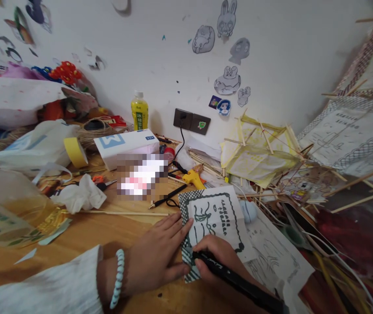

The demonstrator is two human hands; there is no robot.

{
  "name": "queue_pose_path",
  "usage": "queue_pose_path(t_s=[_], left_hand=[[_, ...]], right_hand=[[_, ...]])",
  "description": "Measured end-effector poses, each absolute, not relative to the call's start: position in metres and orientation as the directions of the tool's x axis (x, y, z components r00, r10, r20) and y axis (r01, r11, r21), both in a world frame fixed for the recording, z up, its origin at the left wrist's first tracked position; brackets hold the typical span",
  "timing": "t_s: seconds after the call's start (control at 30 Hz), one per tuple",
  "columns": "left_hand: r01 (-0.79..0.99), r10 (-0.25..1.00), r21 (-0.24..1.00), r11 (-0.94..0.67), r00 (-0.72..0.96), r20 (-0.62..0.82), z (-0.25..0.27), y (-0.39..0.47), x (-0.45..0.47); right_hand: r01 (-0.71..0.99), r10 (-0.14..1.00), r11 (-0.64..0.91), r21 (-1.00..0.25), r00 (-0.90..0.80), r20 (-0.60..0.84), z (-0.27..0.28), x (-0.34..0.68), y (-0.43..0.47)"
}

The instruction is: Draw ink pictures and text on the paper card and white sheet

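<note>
A white sheet of paper (235,198) with black drawing, lettering and a patterned border lies on the table. My left hand (160,250) rests flat along its left edge, fingers stretched out, a pale blue bead bracelet on the wrist. In my right hand (219,257) is a black marker pen (235,281), gripped near its front end. Its tip is at the lower left border of the sheet, mostly hidden by my fingers. Another sheet with a fainter line drawing (271,248) lies partly under the first, to the right.
Behind the sheet lie a yellow glue gun (193,179), a black pen (168,197) and a tissue box (127,146). A large plastic bottle (9,209) stands at left beside crumpled tissue (83,194). Stick-framed paper lanterns (258,152) and a phone (307,226) are at right.
</note>
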State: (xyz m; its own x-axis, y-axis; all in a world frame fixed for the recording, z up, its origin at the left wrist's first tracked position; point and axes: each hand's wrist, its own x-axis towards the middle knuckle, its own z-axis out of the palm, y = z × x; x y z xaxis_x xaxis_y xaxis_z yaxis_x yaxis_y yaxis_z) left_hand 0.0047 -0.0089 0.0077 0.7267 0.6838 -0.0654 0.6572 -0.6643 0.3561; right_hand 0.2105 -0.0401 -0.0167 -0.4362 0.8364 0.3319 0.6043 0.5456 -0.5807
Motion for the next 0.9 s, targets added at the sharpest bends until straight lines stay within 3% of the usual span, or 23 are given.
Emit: queue_pose_path(t_s=[0.43, 0.63, 0.9], left_hand=[[0.665, 0.68, 0.321, -0.674, 0.728, -0.08, 0.009, -0.01, 0.004], [0.673, 0.675, 0.309, -0.672, 0.728, -0.118, 0.012, -0.009, 0.005], [0.66, 0.674, 0.318, -0.68, 0.734, -0.082, 0.008, -0.008, 0.004]], right_hand=[[0.569, 0.794, 0.597, -0.566, -0.522, 0.312, -0.007, 0.206, -0.042], [0.625, 0.84, 0.542, -0.561, -0.375, 0.392, -0.008, 0.21, -0.044], [0.646, 0.821, 0.568, -0.51, -0.401, 0.407, -0.011, 0.209, -0.039]])
